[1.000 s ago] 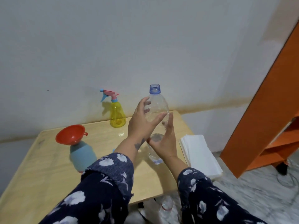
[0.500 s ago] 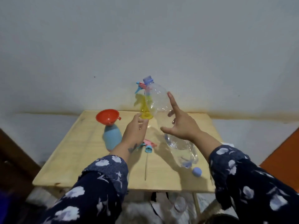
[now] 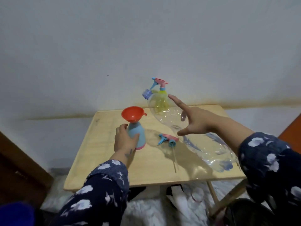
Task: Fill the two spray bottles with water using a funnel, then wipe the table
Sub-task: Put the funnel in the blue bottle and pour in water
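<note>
A large clear water bottle [image 3: 166, 115] is held tilted across the centre-right of the frame, its long axis running from a base at lower right up to a blue-ringed open neck at upper centre. The right hand [image 3: 193, 123] is spread wide around its upper body, index finger stretched along the shoulder and thumb beneath; the grip looks loose, and how firmly the bottle is carried cannot be told. The neck is seen above and to the right of the red funnel [image 3: 132, 114], apart from it and not yet over the bowl. The funnel is seated in the mouth of the blue spray bottle [image 3: 138, 136], which stands upright left of centre on the wooden table [image 3: 97, 160]. The left hand [image 3: 123, 141] is wrapped partly round that bottle's lower body, fingers curled against it, steadying it. The coming pour is judged to turn on the neck being swung down and left to the funnel rim. The water bottle is thin, crinkled, glossy plastic, likely to flex under pressure; little water shows inside. The funnel is smooth, rigid, conical. A detached spray head [image 3: 167, 138] with a thin dip tube lies flat at table centre. A yellow spray bottle [image 3: 162, 101], its trigger head on, stands at the table's far edge, partly seen through the clear plastic.
</note>
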A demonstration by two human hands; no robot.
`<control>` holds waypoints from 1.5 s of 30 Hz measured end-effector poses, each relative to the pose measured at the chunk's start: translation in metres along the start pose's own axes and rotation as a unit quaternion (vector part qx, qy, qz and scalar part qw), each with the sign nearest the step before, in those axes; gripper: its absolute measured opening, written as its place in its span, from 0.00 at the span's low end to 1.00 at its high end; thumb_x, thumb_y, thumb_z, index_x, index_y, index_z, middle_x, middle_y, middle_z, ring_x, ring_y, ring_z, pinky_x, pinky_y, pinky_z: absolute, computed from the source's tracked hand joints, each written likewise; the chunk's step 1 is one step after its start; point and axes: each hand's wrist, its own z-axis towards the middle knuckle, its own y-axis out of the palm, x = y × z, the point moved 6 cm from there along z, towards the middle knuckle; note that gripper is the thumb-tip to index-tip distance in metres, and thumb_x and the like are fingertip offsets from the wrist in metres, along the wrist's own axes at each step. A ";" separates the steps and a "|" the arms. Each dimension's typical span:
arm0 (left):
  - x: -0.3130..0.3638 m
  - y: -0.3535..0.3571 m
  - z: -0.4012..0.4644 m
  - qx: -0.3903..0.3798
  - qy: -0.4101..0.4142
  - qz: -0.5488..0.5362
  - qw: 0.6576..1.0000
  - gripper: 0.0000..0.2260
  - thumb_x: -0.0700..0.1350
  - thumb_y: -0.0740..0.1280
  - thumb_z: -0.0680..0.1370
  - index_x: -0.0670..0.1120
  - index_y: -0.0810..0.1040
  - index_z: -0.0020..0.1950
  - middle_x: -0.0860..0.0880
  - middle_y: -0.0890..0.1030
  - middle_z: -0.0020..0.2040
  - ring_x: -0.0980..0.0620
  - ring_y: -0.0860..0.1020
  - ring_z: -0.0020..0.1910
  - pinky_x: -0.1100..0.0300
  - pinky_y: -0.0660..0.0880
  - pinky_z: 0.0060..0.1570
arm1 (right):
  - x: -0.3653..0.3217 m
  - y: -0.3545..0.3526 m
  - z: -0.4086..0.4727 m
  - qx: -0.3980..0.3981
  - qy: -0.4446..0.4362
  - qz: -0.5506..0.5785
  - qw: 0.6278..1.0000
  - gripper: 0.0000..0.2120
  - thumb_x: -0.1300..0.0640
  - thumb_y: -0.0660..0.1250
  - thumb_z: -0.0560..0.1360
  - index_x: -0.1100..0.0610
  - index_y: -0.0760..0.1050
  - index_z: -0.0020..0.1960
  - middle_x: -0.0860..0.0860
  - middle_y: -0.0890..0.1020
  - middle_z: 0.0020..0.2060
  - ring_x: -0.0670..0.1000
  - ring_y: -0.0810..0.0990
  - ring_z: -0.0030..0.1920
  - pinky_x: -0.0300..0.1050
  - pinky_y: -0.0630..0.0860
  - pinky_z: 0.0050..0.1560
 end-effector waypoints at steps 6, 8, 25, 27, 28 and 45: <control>-0.010 0.017 0.019 -0.036 0.056 -0.080 0.994 0.31 0.50 0.73 0.73 0.43 0.66 0.71 0.47 0.69 0.67 0.46 0.73 0.64 0.52 0.73 0.58 | -0.024 0.020 -0.009 -0.033 0.050 -0.007 0.998 0.58 0.45 0.76 0.64 0.21 0.28 0.62 0.52 0.78 0.49 0.50 0.77 0.42 0.50 0.75 0.52; -0.014 0.017 0.023 -0.038 0.076 -0.092 0.992 0.28 0.48 0.73 0.74 0.44 0.67 0.71 0.48 0.70 0.66 0.47 0.73 0.63 0.56 0.72 0.56 | -0.030 0.023 -0.010 -0.044 0.063 -0.018 0.997 0.57 0.45 0.75 0.64 0.21 0.27 0.63 0.52 0.78 0.49 0.48 0.76 0.39 0.47 0.73 0.49; -0.008 0.009 0.025 -0.048 0.065 -0.020 0.997 0.25 0.52 0.70 0.75 0.49 0.67 0.70 0.50 0.73 0.65 0.45 0.75 0.59 0.54 0.71 0.46 | -0.059 0.015 -0.008 -0.102 0.138 -0.028 0.985 0.55 0.46 0.74 0.61 0.20 0.34 0.64 0.51 0.77 0.38 0.58 0.80 0.42 0.59 0.81 0.47; -0.008 0.009 0.025 -0.049 0.058 -0.017 0.997 0.25 0.51 0.70 0.75 0.49 0.67 0.70 0.50 0.73 0.65 0.44 0.75 0.60 0.54 0.71 0.47 | -0.061 0.014 -0.010 -0.104 0.138 -0.028 0.985 0.55 0.47 0.75 0.62 0.20 0.34 0.64 0.50 0.76 0.37 0.58 0.80 0.42 0.59 0.81 0.47; -0.008 0.009 0.025 -0.050 0.057 -0.017 0.997 0.25 0.51 0.70 0.75 0.49 0.67 0.70 0.50 0.73 0.65 0.44 0.75 0.60 0.54 0.71 0.47 | -0.061 0.014 -0.011 -0.106 0.138 -0.032 0.984 0.55 0.47 0.75 0.62 0.20 0.33 0.64 0.49 0.76 0.36 0.58 0.80 0.42 0.59 0.81 0.47; -0.010 0.011 0.025 -0.049 0.041 -0.037 0.997 0.26 0.51 0.71 0.75 0.51 0.67 0.70 0.51 0.74 0.64 0.44 0.76 0.59 0.52 0.73 0.48 | -0.065 0.012 -0.015 -0.126 0.149 -0.062 0.979 0.55 0.47 0.74 0.62 0.20 0.35 0.64 0.53 0.77 0.35 0.54 0.80 0.33 0.59 0.83 0.40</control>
